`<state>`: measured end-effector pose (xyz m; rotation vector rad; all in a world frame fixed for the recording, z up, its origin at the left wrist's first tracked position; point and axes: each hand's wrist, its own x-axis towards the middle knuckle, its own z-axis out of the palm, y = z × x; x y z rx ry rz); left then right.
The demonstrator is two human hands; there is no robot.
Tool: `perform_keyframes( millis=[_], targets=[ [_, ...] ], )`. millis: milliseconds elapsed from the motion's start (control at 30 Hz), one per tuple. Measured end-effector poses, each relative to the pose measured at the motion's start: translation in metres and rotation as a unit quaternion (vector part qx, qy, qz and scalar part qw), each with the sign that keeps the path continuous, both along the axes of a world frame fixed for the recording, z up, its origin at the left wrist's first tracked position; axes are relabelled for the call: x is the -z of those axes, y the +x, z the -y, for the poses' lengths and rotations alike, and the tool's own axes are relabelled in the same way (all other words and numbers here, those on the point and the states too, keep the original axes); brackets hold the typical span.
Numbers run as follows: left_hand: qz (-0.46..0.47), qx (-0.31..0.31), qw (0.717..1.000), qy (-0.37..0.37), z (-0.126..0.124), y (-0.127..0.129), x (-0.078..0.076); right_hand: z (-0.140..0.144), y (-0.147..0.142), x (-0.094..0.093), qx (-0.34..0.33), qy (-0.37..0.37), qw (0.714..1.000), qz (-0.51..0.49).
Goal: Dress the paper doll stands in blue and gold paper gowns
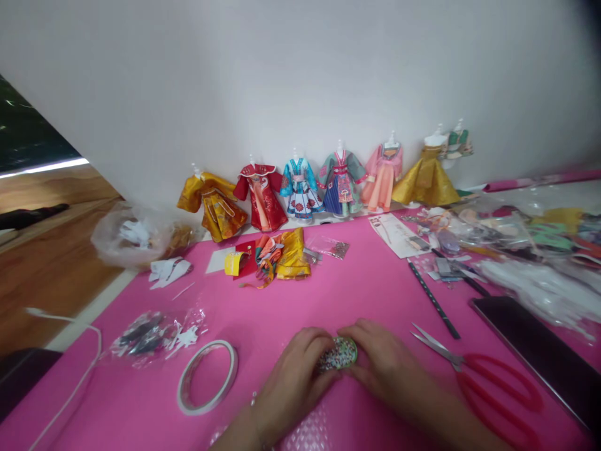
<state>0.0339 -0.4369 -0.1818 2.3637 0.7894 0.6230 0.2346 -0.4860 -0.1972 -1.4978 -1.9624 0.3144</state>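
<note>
Both hands meet low in the middle of the pink table mat (366, 282). Between them lies a small folded piece of flower-patterned paper (339, 353). My left hand (293, 382) holds its left side and my right hand (385, 366) presses on its right side. A roll of clear double-sided tape (207, 376) lies just left of my left hand. Red-handled scissors (488, 376) lie just right of my right hand, blades towards the hands.
Several paper doll dresses on small white stands (300, 188) line the white wall. Folded gold and orange paper pieces (282, 255) sit behind the hands. A black pencil (434, 300), a dark tablet (539, 351), plastic bags of parts (526, 250) lie right; small bags (154, 332) left.
</note>
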Motion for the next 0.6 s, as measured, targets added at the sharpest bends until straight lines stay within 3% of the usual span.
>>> perform_keyframes(
  millis=[333, 600],
  targets=[
    [0.015, -0.017, 0.998, 0.053, 0.002, 0.002, -0.006, 0.0, -0.001, -0.004, -0.015, -0.03, 0.999, -0.003],
    [0.043, -0.012, 0.998, 0.036, 0.002, 0.002, -0.005, -0.004, 0.001, -0.014, -0.044, -0.086, 0.994, -0.05]
  ],
)
